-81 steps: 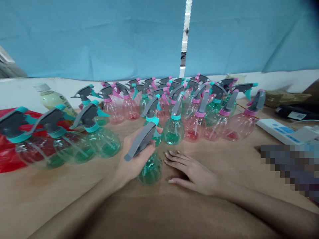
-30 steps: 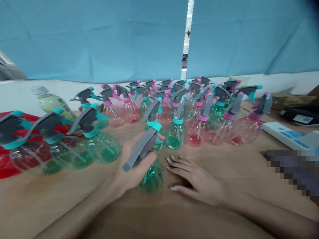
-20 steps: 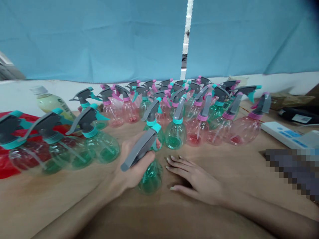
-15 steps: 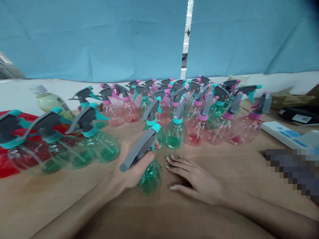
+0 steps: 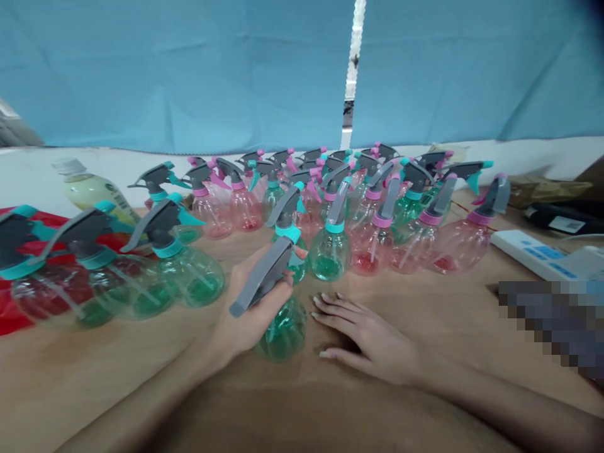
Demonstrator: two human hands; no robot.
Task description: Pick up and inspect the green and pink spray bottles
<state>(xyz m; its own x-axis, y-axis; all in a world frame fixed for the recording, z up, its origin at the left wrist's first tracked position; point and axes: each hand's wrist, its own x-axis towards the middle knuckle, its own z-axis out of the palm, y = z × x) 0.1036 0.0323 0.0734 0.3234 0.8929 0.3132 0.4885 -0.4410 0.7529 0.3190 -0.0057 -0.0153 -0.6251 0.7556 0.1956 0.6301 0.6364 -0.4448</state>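
My left hand (image 5: 252, 308) is wrapped round the neck of a green spray bottle (image 5: 283, 336) that has a grey trigger head with a turquoise nozzle. The bottle is near the table's front, its head pointing away from me; part of its neck and trigger is hidden by my fingers. To its right, my right hand (image 5: 363, 336) lies palm down on the wooden table (image 5: 425, 314), fingers stretched out and holding nothing. Just beyond the hands stand another green spray bottle (image 5: 330, 255) and a pink spray bottle (image 5: 372, 255).
Several pink and green spray bottles crowd the back, with three green ones, including one spray bottle (image 5: 191, 277), at left. A pale drink bottle (image 5: 97, 192) stands behind them by red plastic (image 5: 14, 308). A white power strip (image 5: 533, 255) and a black case (image 5: 561, 217) lie right.
The held spray bottle has shifted slightly, and a finger of my left hand now extends further forward by the nozzle. My right hand stays on the table.
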